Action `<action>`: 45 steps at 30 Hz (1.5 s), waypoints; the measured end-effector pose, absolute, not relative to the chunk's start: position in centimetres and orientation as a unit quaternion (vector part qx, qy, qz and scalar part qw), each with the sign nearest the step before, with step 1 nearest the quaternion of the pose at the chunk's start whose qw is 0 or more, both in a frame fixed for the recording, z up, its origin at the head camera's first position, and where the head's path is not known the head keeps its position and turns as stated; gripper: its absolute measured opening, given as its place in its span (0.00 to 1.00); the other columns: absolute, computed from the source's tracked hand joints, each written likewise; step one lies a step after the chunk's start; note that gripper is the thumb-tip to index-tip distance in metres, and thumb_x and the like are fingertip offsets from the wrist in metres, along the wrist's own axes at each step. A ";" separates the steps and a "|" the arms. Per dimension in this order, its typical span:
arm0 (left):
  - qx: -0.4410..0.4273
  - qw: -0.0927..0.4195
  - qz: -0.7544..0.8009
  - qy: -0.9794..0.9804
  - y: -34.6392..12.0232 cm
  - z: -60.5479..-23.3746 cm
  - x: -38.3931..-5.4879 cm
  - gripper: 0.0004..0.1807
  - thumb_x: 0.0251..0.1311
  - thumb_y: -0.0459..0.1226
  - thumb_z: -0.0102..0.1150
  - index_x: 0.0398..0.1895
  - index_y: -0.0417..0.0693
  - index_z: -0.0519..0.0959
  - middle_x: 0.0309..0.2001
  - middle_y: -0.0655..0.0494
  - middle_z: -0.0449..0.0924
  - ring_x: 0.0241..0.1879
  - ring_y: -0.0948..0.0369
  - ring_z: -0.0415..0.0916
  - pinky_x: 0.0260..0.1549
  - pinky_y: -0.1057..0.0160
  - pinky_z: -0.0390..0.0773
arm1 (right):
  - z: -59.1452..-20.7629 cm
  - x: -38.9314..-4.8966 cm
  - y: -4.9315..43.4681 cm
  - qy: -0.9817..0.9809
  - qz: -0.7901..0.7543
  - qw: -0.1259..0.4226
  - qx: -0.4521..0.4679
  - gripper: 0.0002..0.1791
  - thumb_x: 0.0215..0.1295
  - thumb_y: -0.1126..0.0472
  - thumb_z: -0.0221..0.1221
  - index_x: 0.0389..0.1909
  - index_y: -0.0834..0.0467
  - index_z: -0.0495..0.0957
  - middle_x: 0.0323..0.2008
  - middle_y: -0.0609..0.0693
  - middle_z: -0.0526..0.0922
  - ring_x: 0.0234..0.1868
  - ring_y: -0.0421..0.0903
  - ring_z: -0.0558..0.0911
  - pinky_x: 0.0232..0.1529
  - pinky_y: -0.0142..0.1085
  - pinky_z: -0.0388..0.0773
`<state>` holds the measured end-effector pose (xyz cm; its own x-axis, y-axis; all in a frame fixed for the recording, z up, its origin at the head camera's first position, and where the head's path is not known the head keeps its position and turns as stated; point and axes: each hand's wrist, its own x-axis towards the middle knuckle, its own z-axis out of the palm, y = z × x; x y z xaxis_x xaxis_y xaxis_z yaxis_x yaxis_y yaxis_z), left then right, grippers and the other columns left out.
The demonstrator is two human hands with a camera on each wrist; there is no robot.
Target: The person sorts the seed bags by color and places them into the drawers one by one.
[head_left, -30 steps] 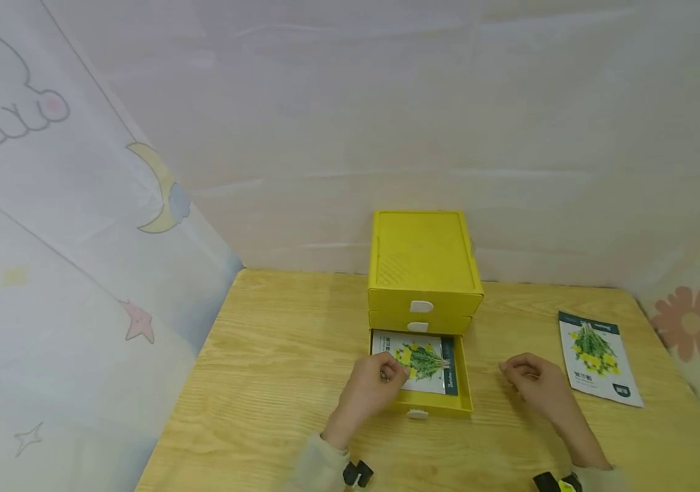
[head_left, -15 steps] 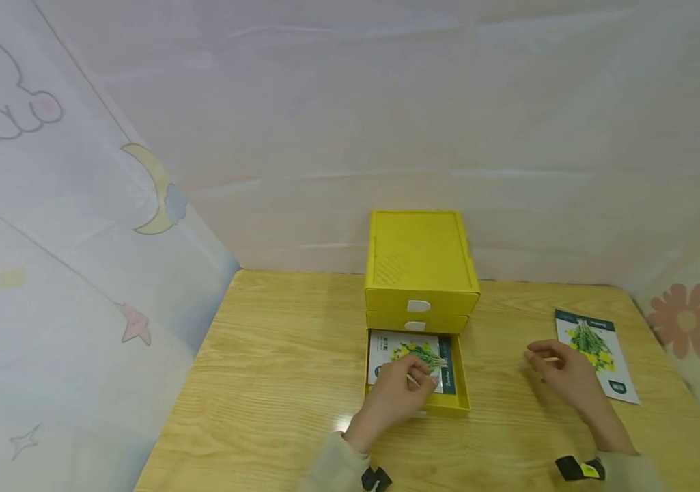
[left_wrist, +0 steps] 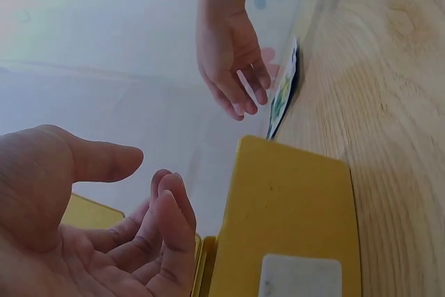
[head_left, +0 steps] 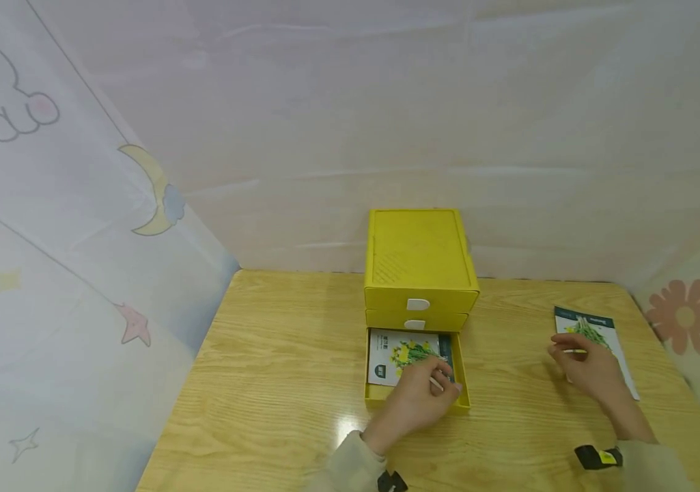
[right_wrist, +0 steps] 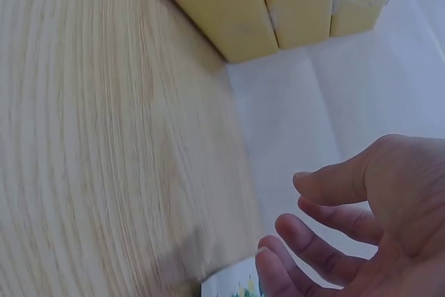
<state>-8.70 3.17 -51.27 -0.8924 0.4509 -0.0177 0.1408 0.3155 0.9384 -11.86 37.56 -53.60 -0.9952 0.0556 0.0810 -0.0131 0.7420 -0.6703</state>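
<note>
A yellow drawer box (head_left: 420,249) stands at the back of the table with its bottom drawer (head_left: 375,394) pulled out. Inside that drawer lies a seed packet (head_left: 389,352) printed with yellow flowers and green leaves. My left hand (head_left: 420,396) hovers over the drawer's front right part, fingers loosely bent, holding nothing; it covers part of the packet. To the right, my right hand (head_left: 592,369) is above a second seed packet (head_left: 623,359) on the table, its relaxed fingers apart from one another. In the right wrist view, a corner of this packet (right_wrist: 233,279) shows below the fingers.
The two upper drawers are pushed in, with white pull tabs (head_left: 418,304) on their fronts. Pale printed cloth (head_left: 325,137) hangs behind and beside the wooden table (head_left: 276,383).
My left hand has shifted right across the open drawer. The right hand has moved right, from bare table to over the second seed packet. Both packets stay where they were.
</note>
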 end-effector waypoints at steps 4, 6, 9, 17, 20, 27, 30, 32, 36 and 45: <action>0.200 0.142 0.554 0.796 3.8 -51.4 -8.5 0.13 0.66 0.47 0.59 0.47 0.50 0.76 0.33 0.68 0.75 0.28 0.71 0.76 0.23 0.69 0.78 | -53.8 -12.0 38.9 -0.943 0.326 0.067 -0.018 0.23 0.69 0.52 0.58 0.55 0.65 0.76 0.48 0.66 0.79 0.34 0.28 0.77 0.25 0.33 0.76; 0.202 0.149 0.555 0.793 4.1 -51.3 -8.3 0.14 0.66 0.46 0.59 0.47 0.48 0.76 0.33 0.68 0.75 0.28 0.71 0.76 0.23 0.69 0.78 | -54.0 -12.0 39.6 -0.947 0.311 0.070 -0.028 0.23 0.69 0.52 0.58 0.55 0.67 0.75 0.50 0.68 0.78 0.37 0.44 0.82 0.26 0.36 0.76; 0.205 0.160 0.550 0.794 4.4 -51.1 -8.1 0.12 0.66 0.47 0.59 0.46 0.51 0.76 0.33 0.69 0.75 0.28 0.71 0.76 0.23 0.69 0.78 | -54.4 -11.9 40.5 -0.949 0.307 0.064 -0.041 0.25 0.69 0.53 0.58 0.55 0.70 0.73 0.51 0.72 0.76 0.44 0.67 0.78 0.29 0.42 0.77; 0.216 0.162 0.502 0.822 5.9 -50.6 -8.8 0.11 0.65 0.51 0.58 0.45 0.59 0.76 0.35 0.73 0.73 0.29 0.72 0.72 0.26 0.71 0.76 | -55.1 -11.8 42.4 -0.952 0.289 0.066 -0.074 0.33 0.66 0.50 0.61 0.54 0.78 0.69 0.51 0.80 0.69 0.47 0.75 0.71 0.40 0.64 0.71; 0.224 0.163 0.500 0.821 6.4 -50.2 -9.3 0.10 0.65 0.50 0.59 0.44 0.58 0.76 0.35 0.73 0.74 0.29 0.73 0.73 0.26 0.71 0.76 | -55.3 -11.7 42.9 -0.955 0.277 0.055 -0.092 0.40 0.64 0.46 0.61 0.56 0.80 0.66 0.51 0.83 0.65 0.49 0.77 0.67 0.40 0.66 0.69; 0.230 0.176 0.495 0.819 7.7 -49.2 -10.4 0.11 0.65 0.49 0.58 0.46 0.58 0.76 0.36 0.74 0.74 0.32 0.75 0.75 0.27 0.71 0.77 | -55.9 -11.3 43.9 -0.959 0.243 0.012 -0.143 0.53 0.58 0.36 0.63 0.59 0.80 0.58 0.49 0.84 0.61 0.52 0.81 0.57 0.46 0.71 0.58; 0.237 0.167 0.485 0.825 8.3 -49.0 -10.8 0.12 0.65 0.49 0.59 0.47 0.58 0.76 0.36 0.73 0.74 0.32 0.76 0.75 0.28 0.72 0.76 | -56.2 -11.1 44.1 -0.958 0.240 -0.009 -0.159 0.56 0.55 0.34 0.64 0.59 0.80 0.57 0.50 0.84 0.59 0.51 0.82 0.55 0.46 0.71 0.56; 0.240 0.164 0.479 0.829 8.6 -48.9 -11.0 0.12 0.65 0.49 0.59 0.47 0.58 0.76 0.36 0.74 0.74 0.31 0.76 0.74 0.28 0.72 0.76 | -56.2 -11.0 44.2 -0.955 0.241 -0.021 -0.173 0.57 0.54 0.32 0.64 0.60 0.79 0.56 0.51 0.85 0.57 0.51 0.82 0.55 0.46 0.70 0.56; 0.243 0.169 0.469 0.832 9.3 -48.6 -11.4 0.13 0.65 0.49 0.59 0.47 0.58 0.76 0.36 0.73 0.74 0.30 0.75 0.74 0.26 0.71 0.76 | -56.3 -10.9 44.3 -0.951 0.235 -0.038 -0.195 0.60 0.52 0.31 0.64 0.62 0.80 0.55 0.53 0.85 0.56 0.51 0.81 0.58 0.46 0.69 0.59; 0.231 0.176 0.432 0.854 10.0 -48.4 -12.0 0.13 0.64 0.51 0.60 0.47 0.60 0.75 0.34 0.73 0.73 0.31 0.75 0.73 0.24 0.70 0.75 | -56.3 -10.8 45.0 -0.943 0.228 -0.085 -0.229 0.68 0.43 0.27 0.67 0.61 0.83 0.54 0.52 0.82 0.61 0.49 0.76 0.65 0.45 0.64 0.68</action>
